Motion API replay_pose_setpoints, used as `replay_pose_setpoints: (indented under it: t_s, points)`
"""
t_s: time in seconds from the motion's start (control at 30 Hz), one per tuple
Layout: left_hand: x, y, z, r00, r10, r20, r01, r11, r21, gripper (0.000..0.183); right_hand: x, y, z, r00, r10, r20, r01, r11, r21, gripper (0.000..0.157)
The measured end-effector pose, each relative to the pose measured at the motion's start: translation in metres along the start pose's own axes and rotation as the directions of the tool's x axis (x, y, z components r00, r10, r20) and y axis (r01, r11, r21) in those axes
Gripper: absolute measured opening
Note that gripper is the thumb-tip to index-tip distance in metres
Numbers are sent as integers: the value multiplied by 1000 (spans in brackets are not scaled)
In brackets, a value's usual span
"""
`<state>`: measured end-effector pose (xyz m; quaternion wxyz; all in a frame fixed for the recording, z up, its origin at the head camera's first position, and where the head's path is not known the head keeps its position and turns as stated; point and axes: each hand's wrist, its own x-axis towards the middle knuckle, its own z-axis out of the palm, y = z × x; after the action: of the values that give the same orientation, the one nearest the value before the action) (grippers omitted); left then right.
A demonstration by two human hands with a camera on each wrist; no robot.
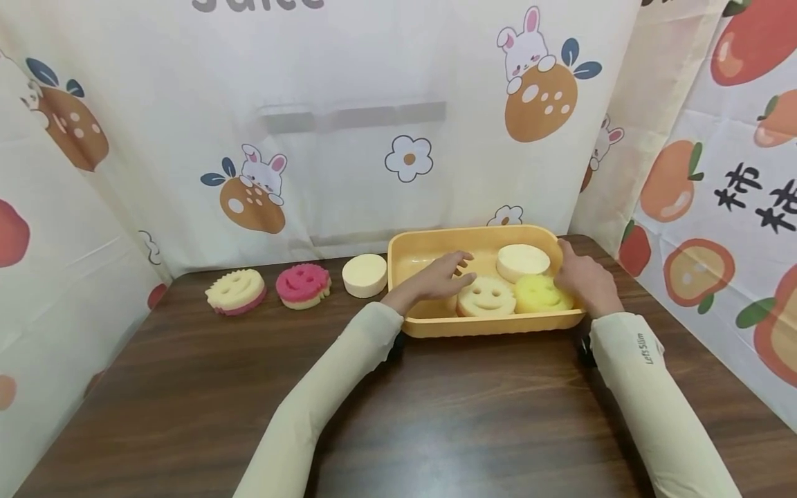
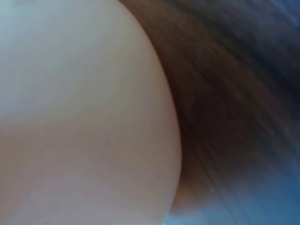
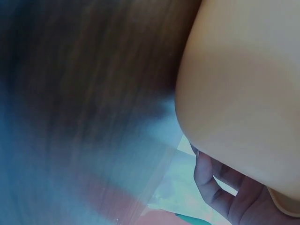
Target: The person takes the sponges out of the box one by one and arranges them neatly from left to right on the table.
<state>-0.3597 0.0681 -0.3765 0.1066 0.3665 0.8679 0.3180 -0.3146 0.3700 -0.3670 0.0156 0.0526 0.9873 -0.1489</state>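
A yellow plastic tray [image 1: 498, 328] stands toward the back right of the table. Inside it lie a cream smiley sponge [image 1: 487, 297], a yellow smiley sponge [image 1: 543, 294] and a plain round cream sponge [image 1: 523, 261]. Over the tray's left part hovers my left hand [image 1: 438, 277], fingers loosely bent and holding nothing, thumb near the cream smiley. My right hand [image 1: 587, 280] grips the tray's right wall; in the right wrist view its fingers [image 3: 206, 178] curl against the outside. The tray's pale outer wall [image 2: 84, 93] fills much of the left wrist view.
Left of the tray, along the table's back edge, sit a plain round cream sponge [image 1: 364, 275], a pink smiley sponge [image 1: 303, 285] and a cream-and-pink smiley sponge [image 1: 236, 290]. Printed curtains [image 1: 349, 159] hang behind and at both sides of the dark wooden table [image 1: 249, 387].
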Motion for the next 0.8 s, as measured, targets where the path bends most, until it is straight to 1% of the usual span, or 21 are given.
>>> replay_pose_setpoints:
  t_s: [0.17, 0.37, 0.63, 0.8]
  points:
    - [1, 2, 1, 1000, 2, 2, -2, 1000, 19, 55, 0, 0, 0, 1000, 8, -3, -8, 1000, -1, 71]
    - [0, 7, 1, 999, 0, 37, -1, 999, 42, 58, 0, 1, -1, 1000, 21, 11, -21, 1000, 6, 73]
    - [0, 9, 5, 995, -53, 87, 46, 995, 84, 60, 1, 1, -1, 999, 23, 22, -23, 1000, 11, 74]
    - [-1, 9, 7, 992, -77, 96, 69, 994, 82, 59, 1, 1, 0, 1000, 15, 27, -16, 1000, 16, 75]
